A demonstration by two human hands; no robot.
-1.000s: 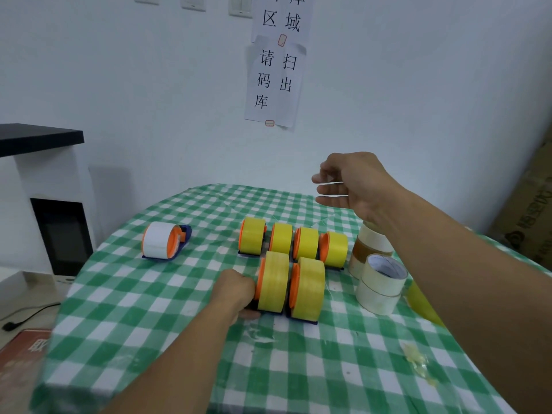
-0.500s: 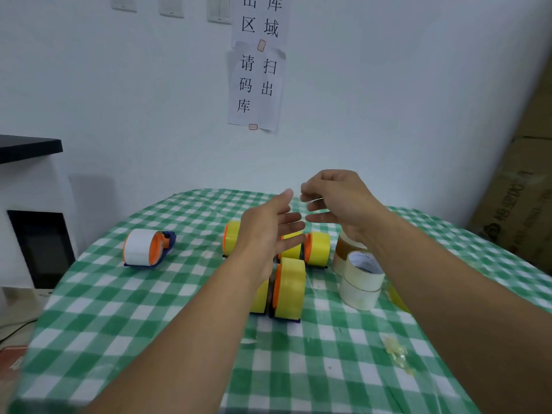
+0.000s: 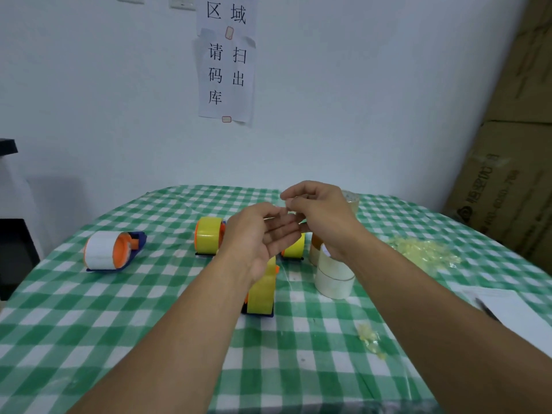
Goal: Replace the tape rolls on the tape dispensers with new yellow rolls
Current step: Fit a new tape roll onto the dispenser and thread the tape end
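One wide-angle camera, worn on the head, faces forward and somewhat downward. The bench point(image 3: 89, 324) lies close beneath it, filling the lower half; the wall point(image 3: 373, 115) behind fills the upper half. The left hand point(image 3: 260, 234) and right hand point(image 3: 324, 218) sit near frame centre.

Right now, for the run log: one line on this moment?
left hand: grip open | right hand: grip curled, contents unclear | white-roll dispenser: untouched

I am looking at a counter point(image 3: 119, 324) that is wearing a green and white checked cloth. A paper sign point(image 3: 225, 64) is hanging on the white wall behind it. Brown cardboard boxes point(image 3: 513, 174) are standing at the right. A white sheet point(image 3: 513, 306) is lying by the right edge, with a dark pen point(image 3: 487, 309) resting on it.
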